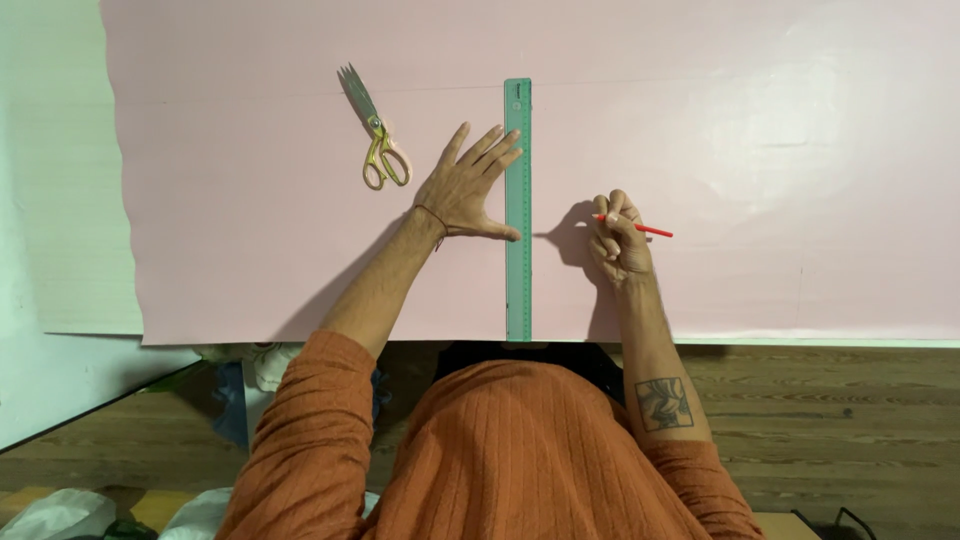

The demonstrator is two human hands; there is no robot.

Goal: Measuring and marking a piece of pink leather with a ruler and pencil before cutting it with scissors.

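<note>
**Head view: ruler, pencil and pink sheet on the counter**

Item 1. Pink sheet (250, 200): large, flat, spread across most of the counter (60, 200), whose pale green-white surface shows along the left side and as a thin strip at the near edge on the right.

Item 2. Green ruler (518, 210): long, lying flat on the pink sheet, running from near the person's body straight away toward the far side. A faint line crosses the sheet near its far end.

Item 3. Left hand (465, 190): laid flat on the sheet just left of the ruler, fingers (490, 150) spread and released, grasping nothing. The thumb tip and the fingertips touch the ruler's left edge. A thin dark band circles the wrist.

Item 4. Right hand (620, 240): resting on the sheet to the right of the ruler, apart from it, fingers clenched around a red pencil (650, 231). The pencil's free end points to the right.

Item 5. Scissors (373, 135): yellow handles, grey blades closed, lying on the sheet left of the left hand, near but untouched.

Item 6. Orange ribbed sleeves (310, 430), pushed up the forearms; a square tattoo (665, 403) on the right forearm.

Item 7. Wooden floor (850, 420): visible below the counter's near edge.
</note>
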